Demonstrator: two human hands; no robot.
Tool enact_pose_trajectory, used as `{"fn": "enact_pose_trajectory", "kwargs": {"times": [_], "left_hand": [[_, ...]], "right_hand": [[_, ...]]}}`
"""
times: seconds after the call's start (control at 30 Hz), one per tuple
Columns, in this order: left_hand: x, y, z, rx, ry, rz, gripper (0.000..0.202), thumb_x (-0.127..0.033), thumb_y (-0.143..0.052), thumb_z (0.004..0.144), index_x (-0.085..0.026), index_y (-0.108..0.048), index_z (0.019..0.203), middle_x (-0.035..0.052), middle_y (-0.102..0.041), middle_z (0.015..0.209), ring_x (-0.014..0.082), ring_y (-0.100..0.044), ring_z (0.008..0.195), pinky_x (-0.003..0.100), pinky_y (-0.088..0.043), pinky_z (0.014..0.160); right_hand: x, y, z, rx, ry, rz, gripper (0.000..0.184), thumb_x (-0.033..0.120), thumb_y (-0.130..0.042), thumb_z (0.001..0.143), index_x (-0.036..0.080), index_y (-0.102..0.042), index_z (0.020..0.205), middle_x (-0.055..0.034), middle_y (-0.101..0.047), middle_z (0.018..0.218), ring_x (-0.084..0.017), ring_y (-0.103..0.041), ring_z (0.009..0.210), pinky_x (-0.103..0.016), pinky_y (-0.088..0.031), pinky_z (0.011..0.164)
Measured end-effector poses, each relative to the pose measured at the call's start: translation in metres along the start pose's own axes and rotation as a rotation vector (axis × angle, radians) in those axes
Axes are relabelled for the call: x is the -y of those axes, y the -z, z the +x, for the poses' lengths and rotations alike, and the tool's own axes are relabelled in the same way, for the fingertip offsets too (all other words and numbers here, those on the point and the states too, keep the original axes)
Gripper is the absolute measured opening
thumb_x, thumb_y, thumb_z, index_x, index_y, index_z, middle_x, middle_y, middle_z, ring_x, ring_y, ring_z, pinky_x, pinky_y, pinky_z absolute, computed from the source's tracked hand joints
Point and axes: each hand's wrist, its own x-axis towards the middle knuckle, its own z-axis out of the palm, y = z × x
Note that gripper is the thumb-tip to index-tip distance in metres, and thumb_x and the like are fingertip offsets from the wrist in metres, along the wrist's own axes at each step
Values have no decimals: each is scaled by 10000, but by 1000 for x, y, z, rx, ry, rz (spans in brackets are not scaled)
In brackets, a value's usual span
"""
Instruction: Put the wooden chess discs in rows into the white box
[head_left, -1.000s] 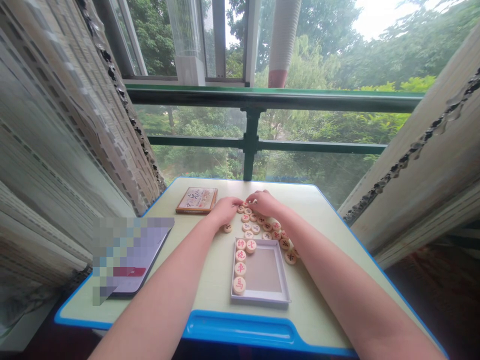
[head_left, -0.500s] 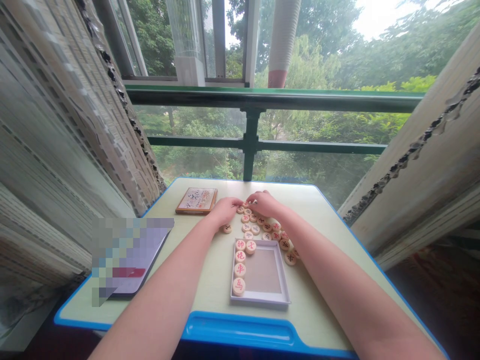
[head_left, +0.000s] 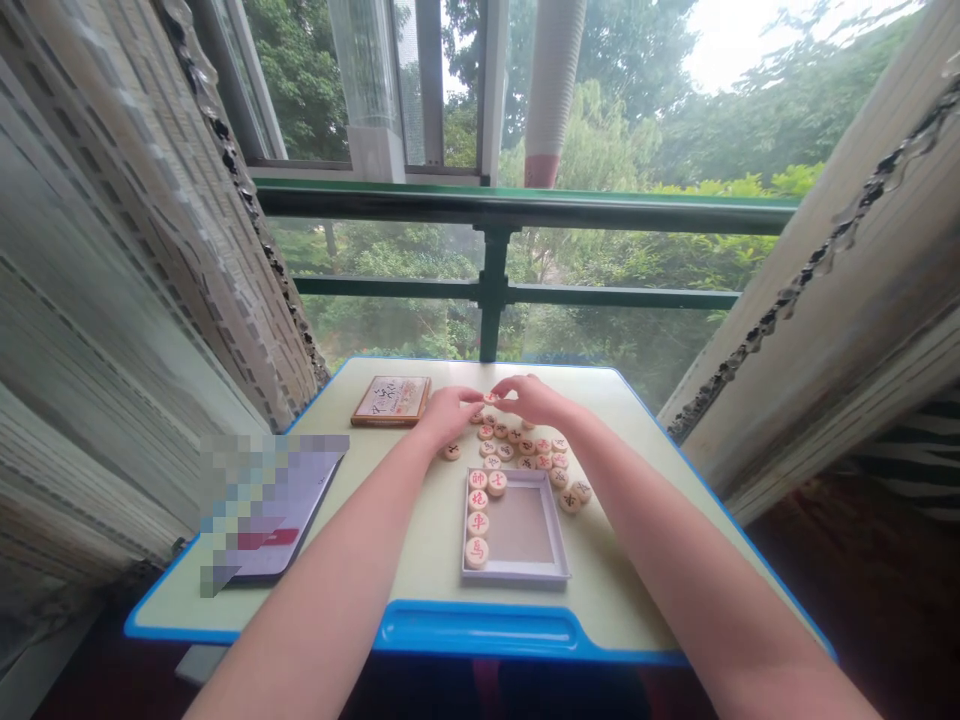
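A small round wooden xiangqi piece [head_left: 490, 398] with a red character is held up at the far side of the pile. My right hand [head_left: 534, 400] pinches it between thumb and index finger. From the other side, the fingertips of my left hand [head_left: 452, 413] close on its left edge. Below the hands lies a loose pile of xiangqi pieces [head_left: 505, 452], marked in red or black. Nearer to me, a shallow white box tray [head_left: 517, 577] holds a column of red-marked pieces [head_left: 478, 500] along its left wall, plus one red piece [head_left: 497, 483] beside the top one.
A flat brown box [head_left: 391, 400] with a printed lid lies at the back left. A dark-edged device [head_left: 300, 530], partly blurred out, rests on the left. The table [head_left: 420, 540] has a blue rim and a blue front trough [head_left: 480, 628]. A railing and curtains stand beyond.
The red-marked piece has come up off the pile between my fingertips and shows more of its face. Several pieces at the pile's right side are now uncovered. The view has shifted slightly.
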Motion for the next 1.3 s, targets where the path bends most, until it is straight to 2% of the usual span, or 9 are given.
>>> {"fn": "enact_pose_trajectory", "kwargs": {"times": [0.13,0.23,0.4,0.63,0.83,1.1,1.3], "left_hand": [[-7,2,-6,-56,-59,-26,234,-314,-592,730,-178,-685,896,61,-707,936,194,-635,877,302,-477,810],[-13,3,-11,-55,-90,-33,230,-327,-602,725,-168,-676,872,66,-706,914,193,-637,861,299,-483,784],[-25,-4,-20,16,-133,-18,212,-321,-604,723,-174,-682,855,54,-707,893,185,-636,838,286,-476,795],[-37,-16,-31,142,-179,-19,243,-356,-595,730,-192,-708,868,35,-714,883,196,-637,847,282,-472,795],[-38,-18,-32,153,-203,-21,271,-389,-584,745,-197,-718,883,34,-719,887,201,-639,865,283,-465,806],[-39,-21,-33,94,-244,38,228,-363,-611,724,-195,-712,841,33,-716,883,196,-634,857,282,-461,824],[-41,-18,-34,97,-252,39,236,-359,-604,731,-184,-710,849,33,-716,870,185,-636,829,274,-465,821]], "right_hand": [[6,4,-11,-26,23,39,221,298,-552,814,200,-672,970,-44,-677,993,-154,-598,815,-256,-462,721],[10,5,-22,-68,46,33,224,270,-534,825,189,-672,981,-53,-680,993,-155,-610,790,-261,-465,715],[7,2,-49,-126,60,26,236,290,-513,840,182,-681,966,-63,-691,972,-177,-613,862,-273,-452,766],[-9,-6,-76,-143,30,51,276,386,-515,830,180,-688,892,-68,-689,929,-166,-592,805,-273,-426,743],[-17,-10,-81,-197,57,86,279,402,-530,813,185,-683,901,-52,-684,903,-160,-566,812,-277,-411,755],[-17,-9,-83,-269,100,73,235,282,-610,753,187,-672,958,-48,-685,921,-161,-567,798,-287,-423,750],[-17,-9,-85,-272,91,97,256,322,-623,760,194,-673,977,-42,-688,922,-154,-569,787,-273,-431,732]]}}
